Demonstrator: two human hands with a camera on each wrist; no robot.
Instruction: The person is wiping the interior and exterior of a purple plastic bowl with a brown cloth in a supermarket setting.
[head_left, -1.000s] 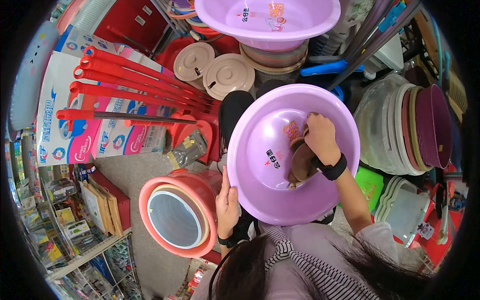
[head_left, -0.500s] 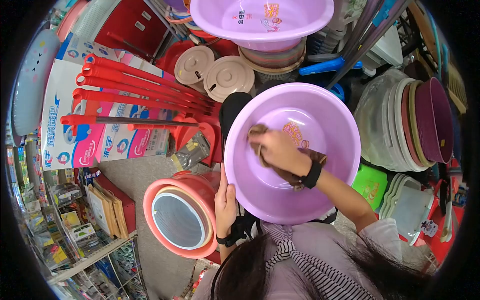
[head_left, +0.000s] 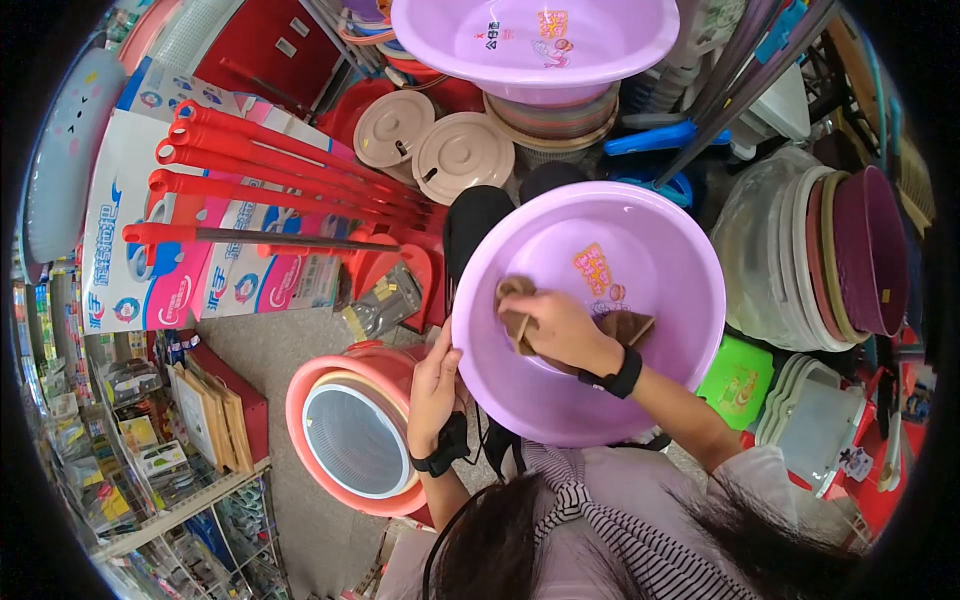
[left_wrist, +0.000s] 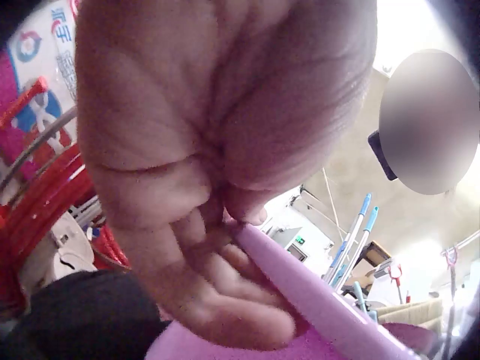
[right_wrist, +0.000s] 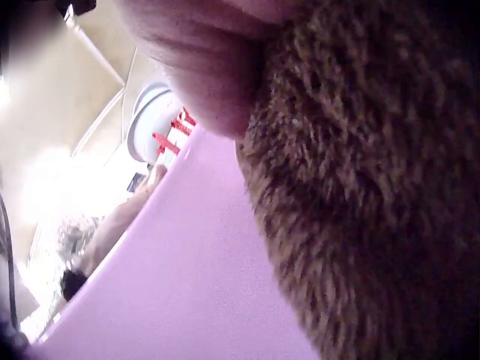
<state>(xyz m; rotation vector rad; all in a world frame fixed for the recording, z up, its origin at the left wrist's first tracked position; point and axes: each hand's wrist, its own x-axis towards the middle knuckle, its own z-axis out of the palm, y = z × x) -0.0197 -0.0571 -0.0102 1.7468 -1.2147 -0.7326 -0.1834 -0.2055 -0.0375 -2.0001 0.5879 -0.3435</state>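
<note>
A purple plastic basin [head_left: 665, 255] with printed lettering rests at the person's lap, its inside facing up. On its left rim is the left hand [head_left: 434, 385]; in the left wrist view the fingers of that hand [left_wrist: 217, 142] curl at the basin's edge [left_wrist: 300, 274], thumb on the other side. Inside the basin the right hand [head_left: 572, 330] grips a bunched brown cloth [head_left: 628, 328] against the left inner wall. Close up in the right wrist view, the cloth [right_wrist: 375, 172] looks furry, with the basin wall [right_wrist: 187, 262] beside it.
Ahead stands another purple basin [head_left: 540, 70] over stacked tubs. Left are red mop handles [head_left: 260, 195], printed boxes [head_left: 150, 230] and nested orange buckets [head_left: 300, 440]. Stacked basins [head_left: 850, 260] and a green plastic item [head_left: 738, 385] lie to the right, shelves of goods [head_left: 130, 430] far left.
The right hand has swept the cloth from the basin's right-centre to its left side, then slightly nearer the person. The left hand has shifted a little left along the rim.
</note>
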